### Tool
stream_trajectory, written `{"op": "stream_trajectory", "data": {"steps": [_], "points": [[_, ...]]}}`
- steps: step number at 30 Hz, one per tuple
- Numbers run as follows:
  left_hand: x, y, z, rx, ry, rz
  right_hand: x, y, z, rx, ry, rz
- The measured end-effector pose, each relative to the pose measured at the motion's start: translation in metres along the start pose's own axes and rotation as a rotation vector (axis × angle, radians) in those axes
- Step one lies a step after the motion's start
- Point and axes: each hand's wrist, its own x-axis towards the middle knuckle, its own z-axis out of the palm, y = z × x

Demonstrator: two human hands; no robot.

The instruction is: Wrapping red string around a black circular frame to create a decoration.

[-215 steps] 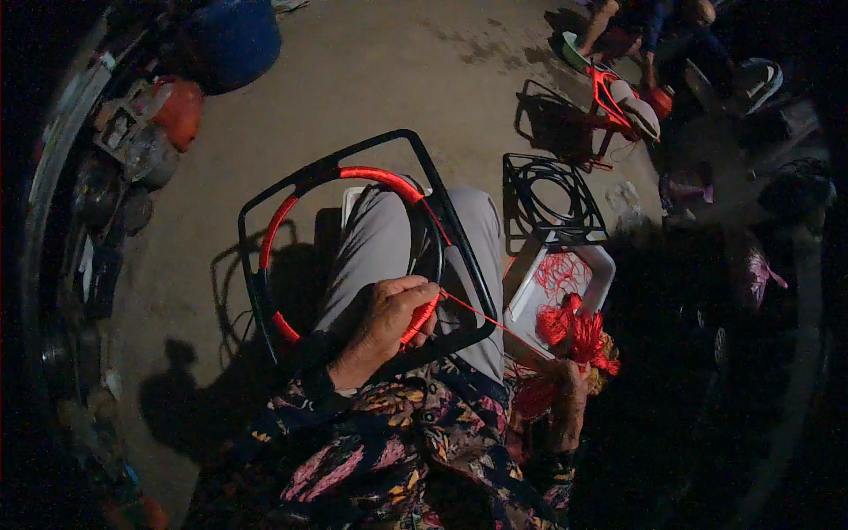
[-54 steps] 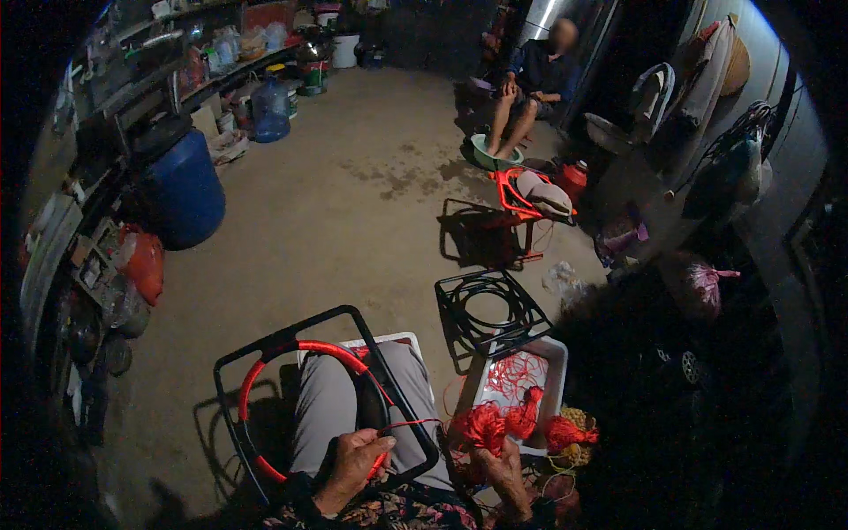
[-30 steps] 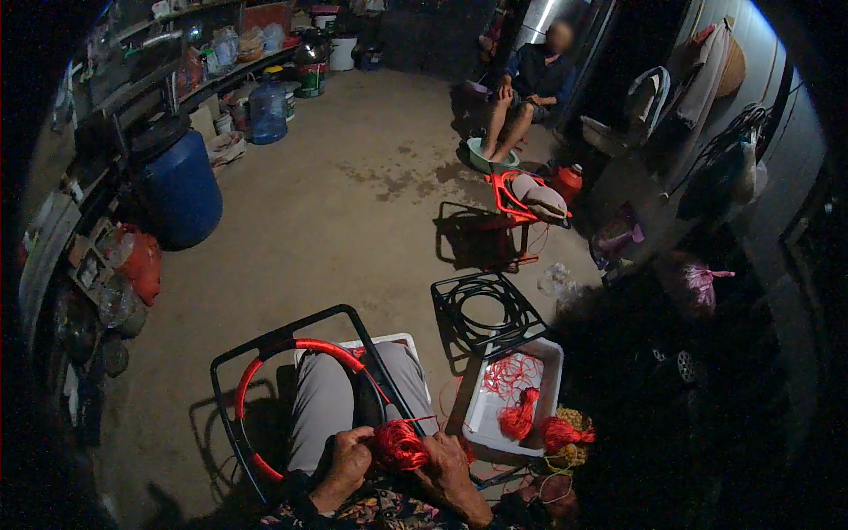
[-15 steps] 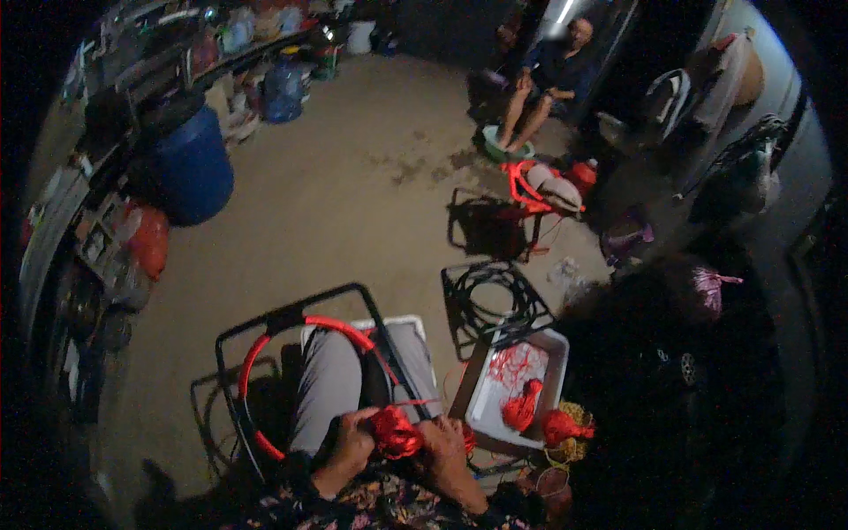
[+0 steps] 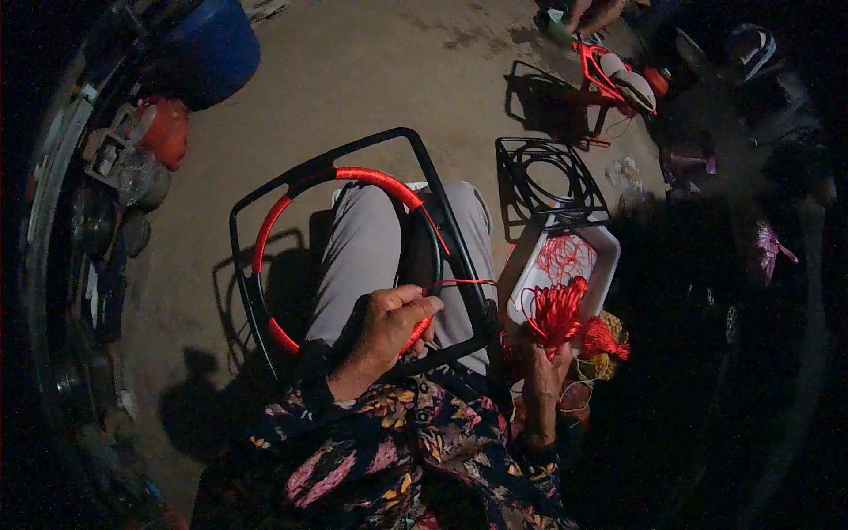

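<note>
Across my lap lies a black square frame (image 5: 320,161) with a round ring inside it. Red cord is wound around parts of the ring (image 5: 375,178). My left hand (image 5: 389,331) is closed around the ring's lower right part, thumb on top. A single red strand runs from beside the left hand toward the right, over the frame's side bar. Off to the right, my right hand (image 5: 543,375) grips a loose bundle of red cord (image 5: 561,309) from below, in front of the white tub. Its fingers are partly hidden by the bundle.
A white tub (image 5: 608,256) with loose red strands stands at my right. Black frames (image 5: 552,181) rest at its far end. More red cord (image 5: 605,340) sits beside it. Farther off are a red-and-black frame (image 5: 601,79), a blue barrel (image 5: 216,53) and a red bag (image 5: 163,132).
The view has tipped downward. My right hand has moved right, away from the left, carrying the red cord bundle. My left hand has let go of the bundle and now holds the ring.
</note>
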Motion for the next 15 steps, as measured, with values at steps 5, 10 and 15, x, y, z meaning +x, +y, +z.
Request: {"op": "stream_trajectory", "data": {"steps": [5,10,15], "points": [[0.000,0.006,0.003,-0.168,0.015,-0.061,0.008,-0.005,0.018,0.106,0.034,-0.012],[-0.007,0.015,0.003,-0.183,0.050,-0.095,0.038,-0.013,0.029,0.123,-0.105,-0.095],[-0.001,0.006,-0.001,-0.223,-0.005,-0.116,0.065,0.021,0.034,-0.008,-0.352,-0.259]]}}
